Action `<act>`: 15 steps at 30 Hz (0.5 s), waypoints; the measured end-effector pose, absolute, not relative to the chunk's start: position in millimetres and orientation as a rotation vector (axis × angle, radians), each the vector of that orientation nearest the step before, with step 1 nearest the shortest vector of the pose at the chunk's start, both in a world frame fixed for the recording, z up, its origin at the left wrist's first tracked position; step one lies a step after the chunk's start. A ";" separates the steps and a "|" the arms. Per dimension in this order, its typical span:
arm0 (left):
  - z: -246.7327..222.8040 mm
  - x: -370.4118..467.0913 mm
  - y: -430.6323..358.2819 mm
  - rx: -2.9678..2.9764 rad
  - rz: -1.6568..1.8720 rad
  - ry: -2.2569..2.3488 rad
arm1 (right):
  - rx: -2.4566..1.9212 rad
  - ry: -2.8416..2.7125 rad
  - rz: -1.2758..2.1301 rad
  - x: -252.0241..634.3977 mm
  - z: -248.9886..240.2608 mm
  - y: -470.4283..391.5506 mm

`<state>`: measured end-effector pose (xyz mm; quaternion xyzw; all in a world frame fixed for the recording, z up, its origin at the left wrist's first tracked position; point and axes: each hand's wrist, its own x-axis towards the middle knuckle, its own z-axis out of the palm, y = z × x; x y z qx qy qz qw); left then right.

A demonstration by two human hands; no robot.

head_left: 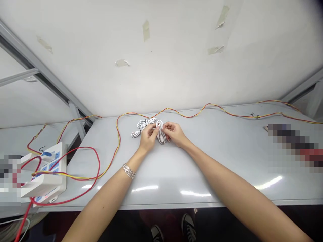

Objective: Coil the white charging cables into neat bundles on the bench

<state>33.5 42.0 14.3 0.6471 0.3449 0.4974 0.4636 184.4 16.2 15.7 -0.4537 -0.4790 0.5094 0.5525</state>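
Between my two hands is a coiled white cable, folded into loops, just above or on the grey table. My left hand pinches the coil from its left side, thumb on top. At its right side, my right hand has its fingers curled and pressed together against the loops; what exactly the fingertips grip is too small to make out. Beyond my left hand lie more bundled white cables with dark ties around them, partly hidden by that hand.
A white power strip with blue sockets and plugged-in adapters stands at the left. Red and yellow wires run from it along the table's back edge. A grey metal frame rises at the left. At the right lies a blurred-out object.
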 end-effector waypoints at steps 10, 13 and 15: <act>16.5 33.7 41.4 1.591 1.212 0.840 | -1.079 -1.143 1.186 184.5 16.6 15.6; 15.0 34.6 42.9 1.592 1.205 0.832 | -1.089 -1.134 1.181 183.7 15.3 15.4; 13.9 35.7 43.8 1.601 1.214 0.821 | -1.109 -1.097 1.159 182.4 15.6 17.6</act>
